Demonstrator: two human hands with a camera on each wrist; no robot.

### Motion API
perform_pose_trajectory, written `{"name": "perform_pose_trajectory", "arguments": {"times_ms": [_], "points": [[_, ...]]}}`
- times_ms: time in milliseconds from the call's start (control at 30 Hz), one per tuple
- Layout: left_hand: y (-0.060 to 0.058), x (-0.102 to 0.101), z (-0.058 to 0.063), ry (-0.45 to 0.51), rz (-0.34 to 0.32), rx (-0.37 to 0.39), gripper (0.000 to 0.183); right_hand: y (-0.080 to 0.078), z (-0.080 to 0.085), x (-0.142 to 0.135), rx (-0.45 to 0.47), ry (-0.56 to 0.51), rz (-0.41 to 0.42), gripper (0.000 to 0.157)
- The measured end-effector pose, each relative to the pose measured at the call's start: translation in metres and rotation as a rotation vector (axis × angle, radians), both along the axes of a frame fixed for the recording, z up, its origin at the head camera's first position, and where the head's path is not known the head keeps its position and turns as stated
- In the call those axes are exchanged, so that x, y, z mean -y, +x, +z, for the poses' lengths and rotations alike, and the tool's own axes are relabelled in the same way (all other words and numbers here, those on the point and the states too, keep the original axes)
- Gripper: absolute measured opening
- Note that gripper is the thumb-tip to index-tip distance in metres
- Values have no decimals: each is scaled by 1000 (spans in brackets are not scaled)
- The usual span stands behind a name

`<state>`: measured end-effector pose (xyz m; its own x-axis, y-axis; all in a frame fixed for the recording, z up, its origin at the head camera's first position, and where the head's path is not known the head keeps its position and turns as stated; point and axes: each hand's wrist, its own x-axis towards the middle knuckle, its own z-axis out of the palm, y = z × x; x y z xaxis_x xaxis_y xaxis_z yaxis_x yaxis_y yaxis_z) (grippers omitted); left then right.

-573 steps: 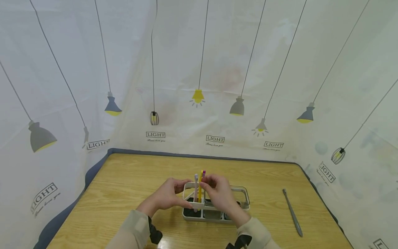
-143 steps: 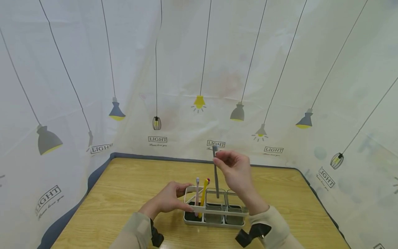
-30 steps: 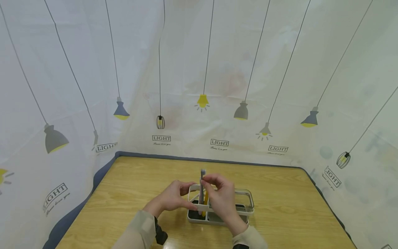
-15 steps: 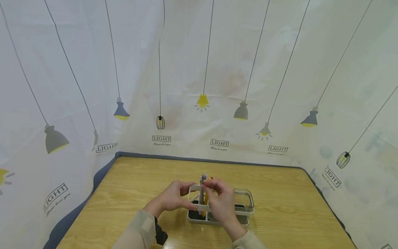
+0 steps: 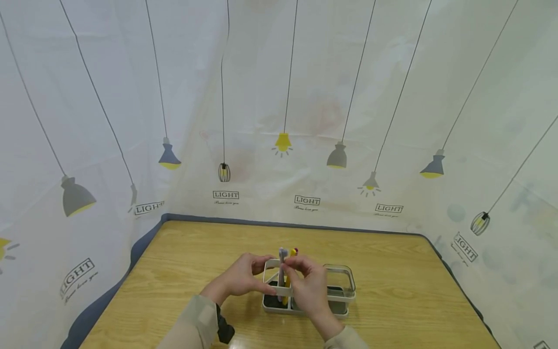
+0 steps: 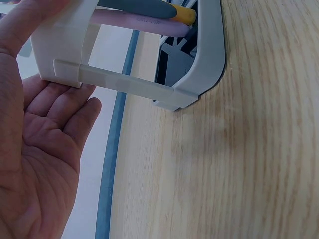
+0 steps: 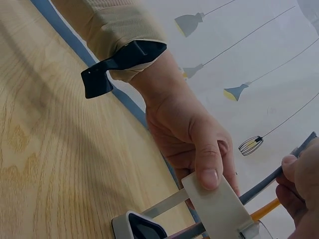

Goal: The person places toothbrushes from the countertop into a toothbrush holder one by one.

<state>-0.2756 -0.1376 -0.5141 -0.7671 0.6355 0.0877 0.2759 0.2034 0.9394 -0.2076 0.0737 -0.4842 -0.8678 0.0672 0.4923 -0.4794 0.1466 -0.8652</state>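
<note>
My left hand (image 5: 240,276) grips the left end of a white toothbrush holder (image 5: 284,291), thumb on the front of its upper rim and fingers behind. With thumb and forefinger, my right hand (image 5: 311,287) pinches a grey toothbrush (image 7: 263,185) just below its head, its handle down in the left compartment. A pink toothbrush (image 6: 139,22) and a yellow toothbrush (image 6: 185,14) stand in that same compartment. In the left wrist view, the grey handle (image 6: 142,7) lies against both of them. My right hand hides the holder's middle section in the head view.
A clear cup (image 5: 342,281) sits in the holder's right section. The wooden table (image 5: 196,242) runs back to a dark blue edge, with a pale curtain (image 5: 305,169) printed with lamps around it.
The grey toothbrush lay on the table at the right, then was held above the holder. Over the last second my right hand has lowered it into the left compartment. The left hand keeps its grip.
</note>
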Motion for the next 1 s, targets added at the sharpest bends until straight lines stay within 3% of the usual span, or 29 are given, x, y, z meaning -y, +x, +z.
{"name": "perform_pose_trajectory", "arguments": {"times_ms": [1000], "points": [[2,-1,1,10,2,1,73,5,-8,3,14,-11,-13,17]]}}
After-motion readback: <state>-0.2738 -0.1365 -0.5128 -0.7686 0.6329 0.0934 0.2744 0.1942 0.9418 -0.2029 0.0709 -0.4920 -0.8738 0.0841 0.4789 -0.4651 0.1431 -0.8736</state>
